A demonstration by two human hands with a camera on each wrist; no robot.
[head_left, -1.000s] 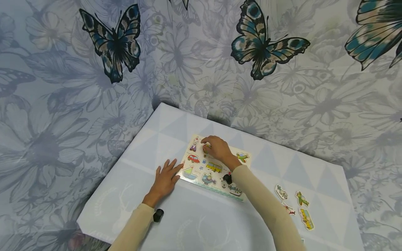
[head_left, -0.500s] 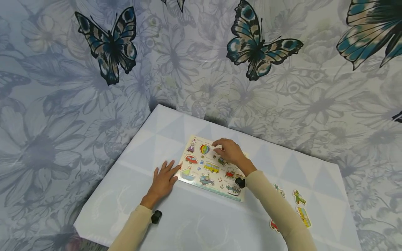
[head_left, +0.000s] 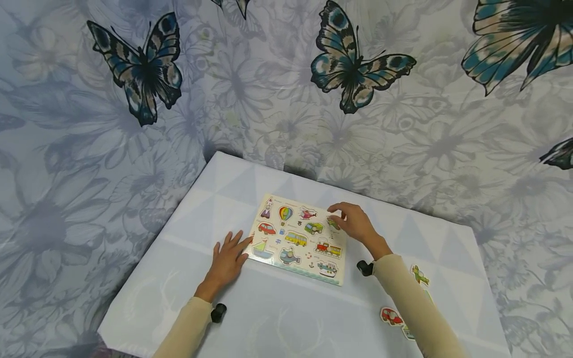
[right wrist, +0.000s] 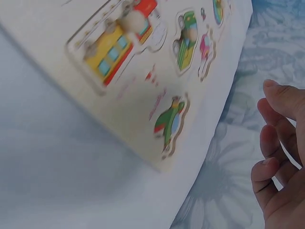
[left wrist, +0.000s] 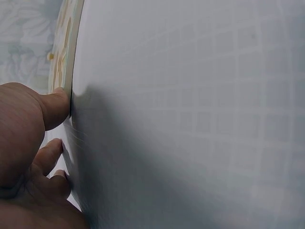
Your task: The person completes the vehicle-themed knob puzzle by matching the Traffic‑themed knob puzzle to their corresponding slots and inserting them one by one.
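- By my judgement, the filling of the board (head_left: 304,268) was only partly done: in the right wrist view, the train (right wrist: 109,55) and the truck (right wrist: 186,45) carried round knobs (right wrist: 136,23), so these pieces probably lay already in their places.
- The plane picture (right wrist: 169,121) near the board's corner showed a sunken outline and no visible knob, so I judged that this place was waiting for its piece. For several other pictures I could not tell surely.
- What was left seemed to lie on the table (head_left: 241,308), to the right of the board: a loose plane (head_left: 420,274), a red car piece (head_left: 391,316) and another piece (head_left: 408,332) — this last one partly hidden by the right sleeve (head_left: 416,308).
- The right hand (head_left: 355,222) was raised at the far right corner of the board, close to the plane picture. Its thumb (right wrist: 281,98) stood apart from the loosely bent fingers (right wrist: 267,174), and nothing was seen between them.
- The loose plane was well apart from this hand, nearer to the right sleeve.
- The left hand (head_left: 225,261) had its fingers spread and mostly straight, touching the board's left edge — it did not grasp anything, and perhaps it only kept the board steady.
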